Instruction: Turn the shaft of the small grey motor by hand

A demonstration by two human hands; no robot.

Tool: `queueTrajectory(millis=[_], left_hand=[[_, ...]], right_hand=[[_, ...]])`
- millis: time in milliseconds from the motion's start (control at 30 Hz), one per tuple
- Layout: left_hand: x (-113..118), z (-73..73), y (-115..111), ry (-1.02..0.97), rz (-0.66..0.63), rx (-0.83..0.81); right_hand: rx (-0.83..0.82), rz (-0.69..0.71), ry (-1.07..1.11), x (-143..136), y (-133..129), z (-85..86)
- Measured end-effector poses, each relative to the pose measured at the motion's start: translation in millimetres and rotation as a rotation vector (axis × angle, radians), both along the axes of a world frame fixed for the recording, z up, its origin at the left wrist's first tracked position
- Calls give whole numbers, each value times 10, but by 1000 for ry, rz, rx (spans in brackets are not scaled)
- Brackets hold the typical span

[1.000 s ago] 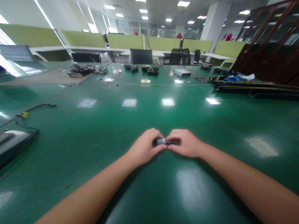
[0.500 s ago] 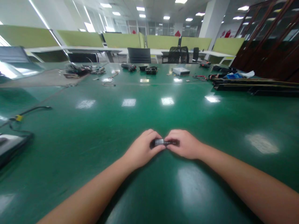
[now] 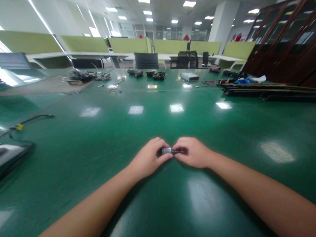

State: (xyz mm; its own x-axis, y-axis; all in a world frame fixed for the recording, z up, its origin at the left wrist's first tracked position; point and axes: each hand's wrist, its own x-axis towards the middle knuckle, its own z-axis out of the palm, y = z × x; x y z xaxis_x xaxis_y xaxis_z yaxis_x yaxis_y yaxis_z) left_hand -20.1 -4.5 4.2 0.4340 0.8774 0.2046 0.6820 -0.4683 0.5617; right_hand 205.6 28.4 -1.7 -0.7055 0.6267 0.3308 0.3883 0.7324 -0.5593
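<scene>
A small silver cylindrical piece (image 3: 166, 150) with a thin dark shaft lies level between my two hands, just over the green table (image 3: 106, 131). My left hand (image 3: 151, 158) is closed round its silver end. The fingers of my right hand (image 3: 191, 152) pinch the dark shaft at the other end. My fingertips nearly meet in the middle. Part of the piece is hidden inside my fingers, and its finer detail is too small to make out.
At the left edge are a grey-and-black device (image 3: 12, 153) and a black cable (image 3: 37, 117) with a yellow tag. Along the far side stand a white box (image 3: 190, 76), black parts (image 3: 158, 75) and a cluttered heap (image 3: 80, 76). Long black strips (image 3: 271, 90) lie at the right.
Both hands and the silver piece have shifted very slightly left in view. The far background sits a little lower. My grip looks the same.
</scene>
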Motion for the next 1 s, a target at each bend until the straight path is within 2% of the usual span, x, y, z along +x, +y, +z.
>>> queueTrajectory(millis=[1000], left_hand=[[-40, 16, -25, -9, -3, 0]], right_hand=[[1, -9, 15, 0, 2, -15]])
